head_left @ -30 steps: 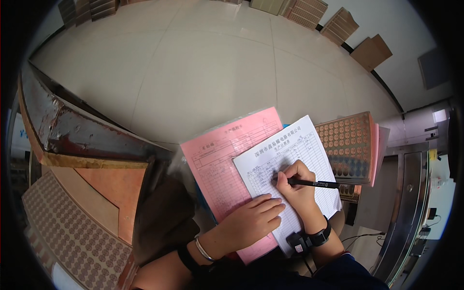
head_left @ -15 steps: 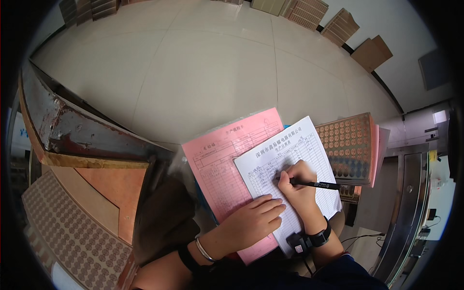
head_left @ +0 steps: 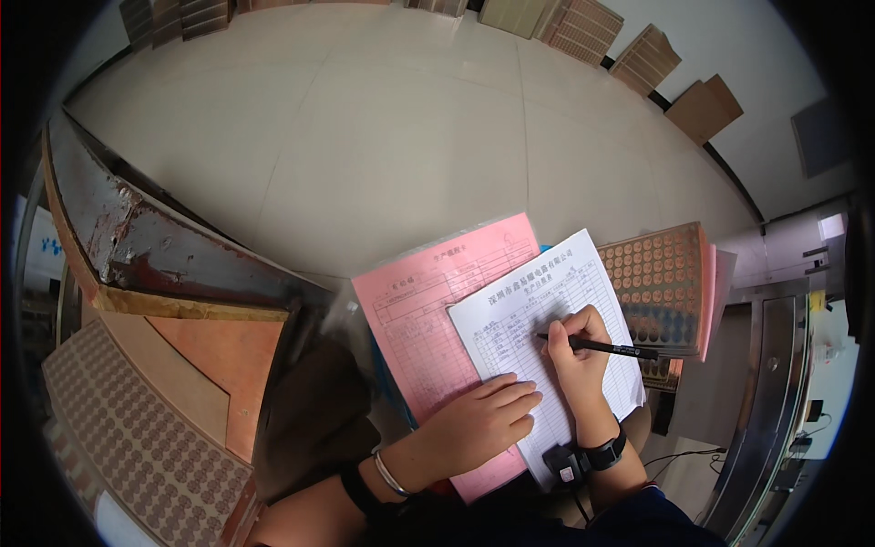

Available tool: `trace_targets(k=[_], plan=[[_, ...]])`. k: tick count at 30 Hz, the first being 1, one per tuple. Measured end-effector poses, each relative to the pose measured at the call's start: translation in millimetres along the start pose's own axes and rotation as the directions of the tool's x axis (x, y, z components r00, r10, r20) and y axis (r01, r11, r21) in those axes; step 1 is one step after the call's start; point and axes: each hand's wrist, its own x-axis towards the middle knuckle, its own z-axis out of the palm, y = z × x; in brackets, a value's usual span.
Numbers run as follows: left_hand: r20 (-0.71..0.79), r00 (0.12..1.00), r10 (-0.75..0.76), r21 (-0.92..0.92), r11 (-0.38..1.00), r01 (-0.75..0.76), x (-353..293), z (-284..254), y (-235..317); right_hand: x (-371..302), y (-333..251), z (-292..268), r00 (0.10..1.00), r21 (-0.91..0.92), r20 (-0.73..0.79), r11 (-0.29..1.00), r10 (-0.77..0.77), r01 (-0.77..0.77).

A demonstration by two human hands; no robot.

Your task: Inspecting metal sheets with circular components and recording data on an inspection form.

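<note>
My right hand (head_left: 581, 360) grips a black pen (head_left: 620, 348), its tip at the handwritten rows of a white printed form (head_left: 597, 283). The form looks like the top of a small stack of sheets. My left hand (head_left: 488, 421) lies flat with its fingers stretched over the form's lower left part. Beneath the form and to its left is a pink form card (head_left: 410, 337) in a clear sleeve. A bit of blue shows behind the papers. A metal bangle and a black band are on my left wrist; a black strap with a small device is on my right.
To the right stands a stack of copper-patterned panels (head_left: 652, 273) with pink sheets. At left is a worn metal-edged frame (head_left: 173, 246) above a large patterned panel (head_left: 137, 438). More panels (head_left: 583, 36) lean on the far wall. Cables (head_left: 688, 451) run by the metal bench (head_left: 761, 401).
My right hand and the pen have moved slightly right and down across the form. The whole view has shifted a little, while my left hand stays on the paper.
</note>
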Motion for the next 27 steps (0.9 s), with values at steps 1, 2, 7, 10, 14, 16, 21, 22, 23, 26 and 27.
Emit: trace_targets(k=[1,2,7,10,14,16,21,22,23,26,27], plan=[[0.0,1.0,0.002,-0.001,1.0,-0.002,-0.1,0.1,0.0,1.2,-2.4,0.5,1.0,0.045,-0.018,0.999,0.016,-0.015],[-0.001,1.0,0.0,-0.001,1.0,0.0,-0.3,0.5,0.1,2.2,-1.3,-1.0,1.0,0.043,-0.02,0.999,0.015,-0.015],[0.003,1.0,0.009,0.008,1.0,-0.009,1.6,1.3,-0.9,4.6,4.7,-7.0,0.998,-0.041,0.054,0.999,-0.029,0.031],[0.001,1.0,-0.002,0.01,1.0,0.002,1.4,-0.5,0.0,4.2,3.6,-5.7,0.995,-0.084,0.096,0.996,-0.026,0.034],[0.007,1.0,0.004,0.026,1.0,-0.004,2.7,-1.5,-0.6,4.5,5.1,-4.5,0.992,-0.096,0.101,0.992,-0.076,0.086],[0.008,1.0,0.007,0.029,1.0,-0.007,2.8,-1.1,-0.8,4.5,5.2,-4.5,0.991,-0.108,0.109,0.99,-0.08,0.092],[0.002,1.0,-0.002,0.034,0.999,0.002,2.4,-1.7,0.4,4.7,2.1,-2.4,0.988,-0.165,0.123,0.98,-0.093,0.113],[0.002,1.0,-0.003,0.034,0.999,0.003,2.4,-1.8,0.5,5.1,2.1,-1.8,0.986,-0.19,0.121,0.972,-0.117,0.138],[0.003,1.0,-0.002,0.033,0.999,0.002,2.4,-2.0,0.5,5.2,2.3,-1.5,0.983,-0.215,0.12,0.963,-0.14,0.163],[0.003,1.0,0.001,0.034,0.999,-0.001,2.3,-0.5,0.1,4.7,3.2,-4.2,0.979,-0.235,0.141,0.956,-0.146,0.177],[0.004,1.0,0.004,0.036,0.999,-0.004,2.3,0.0,-0.1,4.7,3.3,-4.0,0.979,-0.236,0.141,0.956,-0.146,0.177]])
